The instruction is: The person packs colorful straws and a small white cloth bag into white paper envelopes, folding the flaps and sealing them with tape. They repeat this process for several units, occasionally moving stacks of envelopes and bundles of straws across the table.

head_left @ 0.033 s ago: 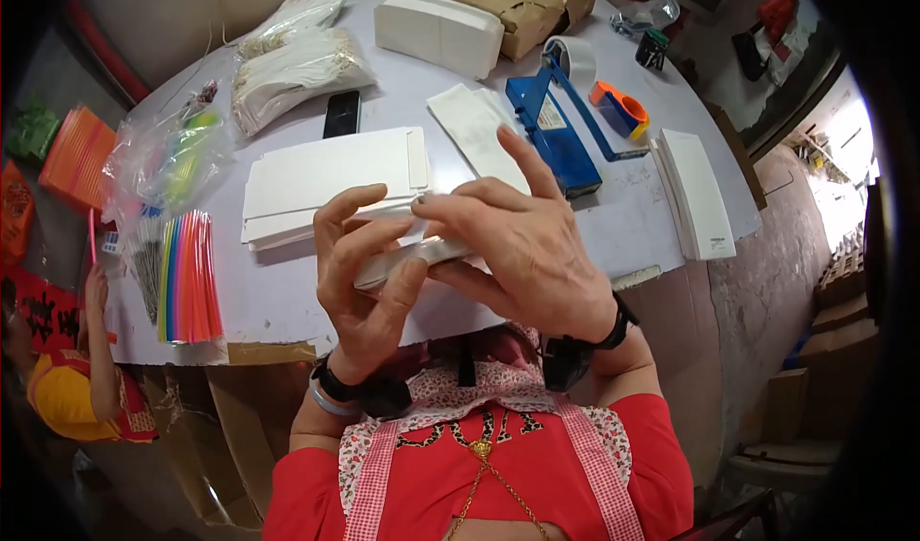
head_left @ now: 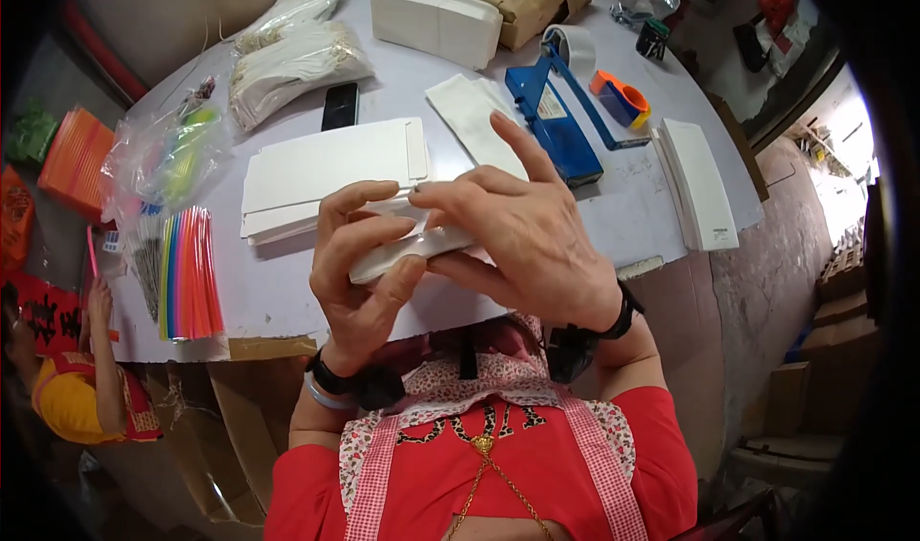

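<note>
Close to my chest, above the table's near edge, both hands hold a narrow white carton. My left hand grips its left end, the thumb on the near side and the fingers curled over the far side. My right hand closes on its right part, the index finger bent over the top and another finger sticking up. My fingers hide much of the carton. Just beyond my left hand lies a stack of flat white cartons. Past my right hand are folded white pieces.
A blue tape dispenser and an orange-and-blue tape holder lie right of centre. White cartons stand far right. Coloured strips, a black phone and white bundles in plastic lie left. Another person works at far left.
Both hands have shifted slightly with the carton, which is tilted a little differently and shows a smoother white side. The view has moved slightly; hardly anything on the table differs.
</note>
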{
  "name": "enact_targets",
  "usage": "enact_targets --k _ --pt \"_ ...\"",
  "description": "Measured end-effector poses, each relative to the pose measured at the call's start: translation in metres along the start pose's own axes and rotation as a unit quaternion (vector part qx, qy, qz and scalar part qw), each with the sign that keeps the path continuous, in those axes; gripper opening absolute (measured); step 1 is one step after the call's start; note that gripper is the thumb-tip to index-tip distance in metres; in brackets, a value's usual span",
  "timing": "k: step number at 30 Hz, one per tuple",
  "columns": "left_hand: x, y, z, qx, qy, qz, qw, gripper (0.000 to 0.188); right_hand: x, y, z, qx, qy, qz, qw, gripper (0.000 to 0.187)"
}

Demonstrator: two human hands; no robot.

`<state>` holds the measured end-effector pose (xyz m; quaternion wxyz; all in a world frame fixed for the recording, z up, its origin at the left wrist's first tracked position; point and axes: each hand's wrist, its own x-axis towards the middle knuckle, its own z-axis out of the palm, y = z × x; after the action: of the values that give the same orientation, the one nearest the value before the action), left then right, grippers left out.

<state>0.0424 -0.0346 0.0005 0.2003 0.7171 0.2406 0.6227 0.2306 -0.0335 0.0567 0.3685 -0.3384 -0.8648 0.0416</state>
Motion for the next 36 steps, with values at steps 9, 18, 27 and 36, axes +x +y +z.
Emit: enact_targets --k 9,18,27,36 --pt "-0.029 -0.044 -0.020 -0.217 0.239 -0.202 0.925 0.035 -0.093 0.057 0.001 0.214 0.168 0.154 0.950 0.071" --pt "0.024 -0.012 0.084 -0.443 0.039 -0.303 0.843 0.043 -0.230 0.036 -0.074 0.332 0.282 0.378 0.817 0.029" --pt "-0.015 -0.050 0.096 -0.275 -0.171 -0.399 0.858 0.021 -0.328 0.190 -0.219 0.144 0.416 0.594 0.674 0.047" --pt "-0.040 -0.081 0.028 -0.143 -0.090 -0.458 0.873 0.017 -0.301 0.211 -0.184 -0.410 0.027 0.571 0.711 0.068"
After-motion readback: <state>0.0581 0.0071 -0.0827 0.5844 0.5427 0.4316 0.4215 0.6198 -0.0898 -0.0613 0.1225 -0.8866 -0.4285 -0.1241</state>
